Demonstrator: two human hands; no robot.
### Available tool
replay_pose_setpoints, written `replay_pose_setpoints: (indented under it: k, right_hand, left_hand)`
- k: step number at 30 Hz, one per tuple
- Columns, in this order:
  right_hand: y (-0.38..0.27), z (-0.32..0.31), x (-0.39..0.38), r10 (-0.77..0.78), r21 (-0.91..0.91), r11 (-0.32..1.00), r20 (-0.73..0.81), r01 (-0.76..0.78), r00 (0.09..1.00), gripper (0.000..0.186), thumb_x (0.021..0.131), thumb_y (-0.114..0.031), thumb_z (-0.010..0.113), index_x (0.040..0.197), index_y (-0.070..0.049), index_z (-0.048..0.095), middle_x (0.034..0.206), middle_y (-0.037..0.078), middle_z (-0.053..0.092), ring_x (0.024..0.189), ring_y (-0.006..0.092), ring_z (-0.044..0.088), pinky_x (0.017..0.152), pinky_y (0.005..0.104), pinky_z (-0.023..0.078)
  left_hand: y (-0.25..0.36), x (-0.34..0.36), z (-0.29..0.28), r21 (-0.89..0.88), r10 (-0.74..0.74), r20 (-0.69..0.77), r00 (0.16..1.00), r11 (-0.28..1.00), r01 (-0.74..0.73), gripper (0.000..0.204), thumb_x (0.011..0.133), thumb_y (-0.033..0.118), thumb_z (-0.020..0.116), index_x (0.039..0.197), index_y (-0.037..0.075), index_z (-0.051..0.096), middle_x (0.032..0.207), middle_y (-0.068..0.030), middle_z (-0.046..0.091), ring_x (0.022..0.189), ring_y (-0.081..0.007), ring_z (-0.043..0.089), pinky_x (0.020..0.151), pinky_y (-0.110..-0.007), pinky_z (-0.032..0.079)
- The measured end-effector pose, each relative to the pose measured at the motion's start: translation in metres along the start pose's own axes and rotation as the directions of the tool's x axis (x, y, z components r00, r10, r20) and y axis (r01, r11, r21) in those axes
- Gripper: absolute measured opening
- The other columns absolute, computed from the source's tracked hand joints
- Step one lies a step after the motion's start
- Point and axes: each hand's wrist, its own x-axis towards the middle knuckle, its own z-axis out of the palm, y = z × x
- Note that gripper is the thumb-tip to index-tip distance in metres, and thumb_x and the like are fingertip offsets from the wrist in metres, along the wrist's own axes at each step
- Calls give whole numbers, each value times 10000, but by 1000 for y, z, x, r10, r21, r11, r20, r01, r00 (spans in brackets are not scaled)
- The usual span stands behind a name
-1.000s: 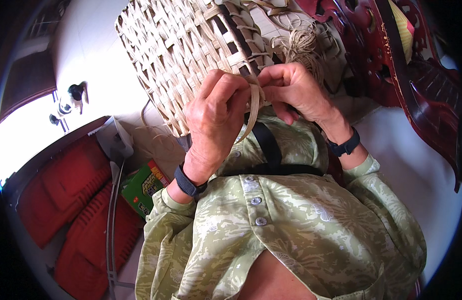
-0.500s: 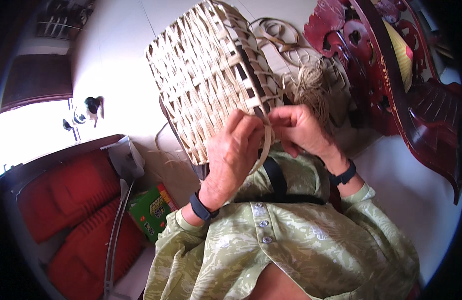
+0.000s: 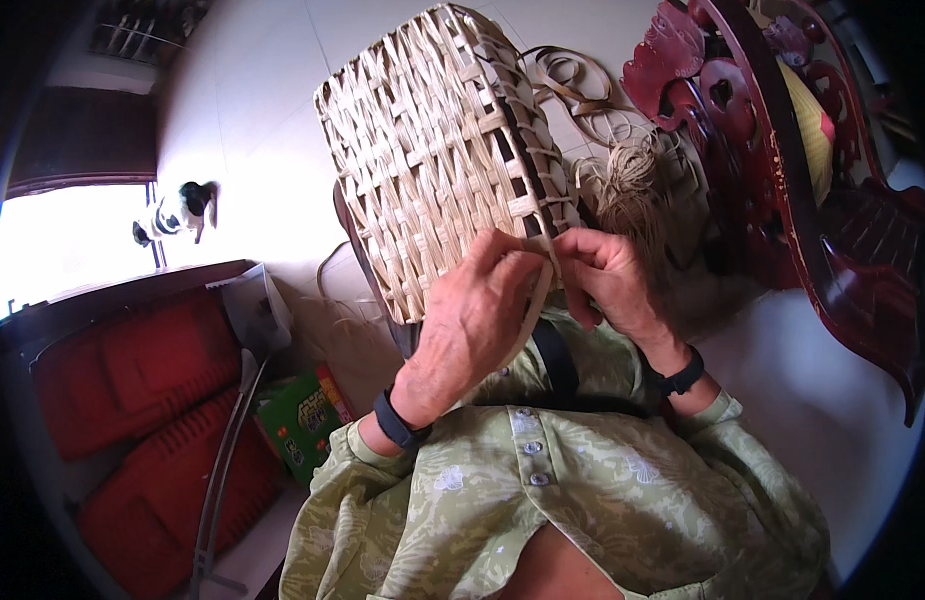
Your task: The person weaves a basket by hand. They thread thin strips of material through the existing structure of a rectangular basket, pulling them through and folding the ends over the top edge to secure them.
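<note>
A pale woven basket [image 3: 413, 150] with a dark frame along its edges stands tilted in front of me. At its near right corner my left hand [image 3: 488, 295] is closed on a flat pale strip [image 3: 533, 310], which curves down beside my fingers. My right hand [image 3: 598, 280] pinches at that same strip and corner, just right of my left; the exact point of its grip is partly hidden. Behind the right side of the basket lie a tangled bundle of beige cord [image 3: 628, 170] and loose flat straps [image 3: 573, 80].
A carved dark red wooden chair [image 3: 813, 270] holds a yellow conical item [image 3: 805, 130] on the right. At left are a black and white animal [image 3: 178, 215] on the pale floor [image 3: 243, 150], red ribbed pieces [image 3: 133, 360], a metal-framed object [image 3: 228, 450] and a green box [image 3: 293, 425].
The view has shifted, so basket and hands sit lower and farther right in the picture. Both hands are still at the corner; the strip's loop shows less outside my left fingers.
</note>
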Motion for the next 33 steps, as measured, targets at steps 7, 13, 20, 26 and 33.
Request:
replay_pose_setpoints:
  k: [7,13,20,26,33]
  right_hand:
    - [1,12,-7,-19,15,1000,-134,21,991,112,970,-116,558,961,-31,630,655,-2,614,430,48,538,364,192,357]
    - [-1,31,-13,-130,-131,987,-323,92,938,118,930,-58,503,967,33,569,764,57,649,461,79,546,427,237,411]
    - [-14,18,-16,-67,-208,978,-230,18,971,141,916,-26,504,1022,44,567,788,51,645,507,61,540,442,234,426]
    - [-18,5,-13,-53,-358,934,-118,7,992,155,930,-33,559,1075,12,590,743,18,629,541,40,516,481,219,426]
    - [-9,7,-23,-460,-556,796,-302,237,835,141,913,-71,660,1041,-15,652,809,46,695,665,66,608,587,244,489]
  left_hand:
    - [-7,-5,-10,-228,-169,-82,982,963,146,161,859,20,682,1020,25,688,916,-109,667,726,-252,668,637,-327,552]
    - [25,-28,-31,40,111,-404,908,994,-104,172,807,-41,666,975,-6,677,957,-128,688,788,-238,661,655,-324,519]
    - [27,-27,4,113,-28,-53,998,993,34,325,824,9,704,1138,89,672,1127,-76,672,862,-262,704,660,-336,563]
    - [29,-16,17,254,-118,14,993,961,111,252,865,55,665,1110,100,628,1108,-79,513,689,-294,635,559,-406,519]
    - [35,-8,19,209,-244,-21,969,947,243,161,850,44,668,1005,81,643,933,-122,511,796,-339,592,625,-428,475]
